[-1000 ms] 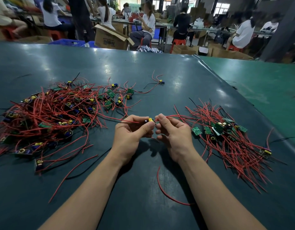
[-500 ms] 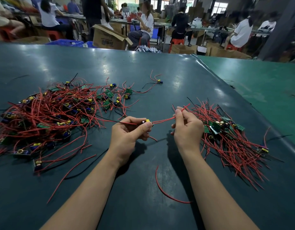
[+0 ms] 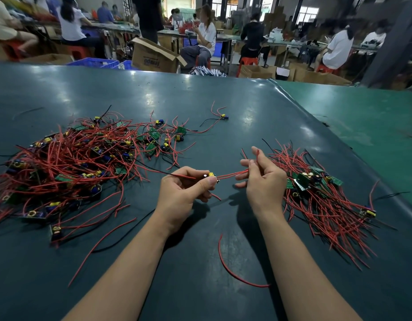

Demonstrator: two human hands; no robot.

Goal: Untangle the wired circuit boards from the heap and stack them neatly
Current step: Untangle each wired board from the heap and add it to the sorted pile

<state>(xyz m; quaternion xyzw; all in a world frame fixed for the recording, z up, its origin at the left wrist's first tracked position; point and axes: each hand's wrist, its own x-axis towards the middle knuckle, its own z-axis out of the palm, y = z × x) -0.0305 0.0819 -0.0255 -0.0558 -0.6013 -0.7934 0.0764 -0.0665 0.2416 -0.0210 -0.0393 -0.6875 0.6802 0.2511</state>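
Nearest me: a loose red wire (image 3: 235, 272) lies curved on the dark mat (image 3: 200, 286) between my forearms, touching neither.

My left hand (image 3: 182, 193) is curled, thumb and fingers pinching one small circuit board (image 3: 212, 176) with a yellow part on top, held just above the mat. Its red leads (image 3: 232, 174) run rightward into my right hand (image 3: 263, 181), which pinches them between thumb and fingers, one wire end sticking up past the fingertips. Hands are apart, joined only by those leads. A black wire and a red one trail left from the board toward the heap.

Left of my hands: the tangled heap (image 3: 68, 163), red wires over green boards, yellow and blue parts, spread wide. Right: the sorted pile (image 3: 321, 195), boards gathered together, wires fanned toward me.

Farther out, one stray board (image 3: 223, 117) lies alone on the mat, well apart from both.

Beyond the table: an open cardboard box (image 3: 151, 56), blue crates (image 3: 96, 63), seated people at benches, blurred.
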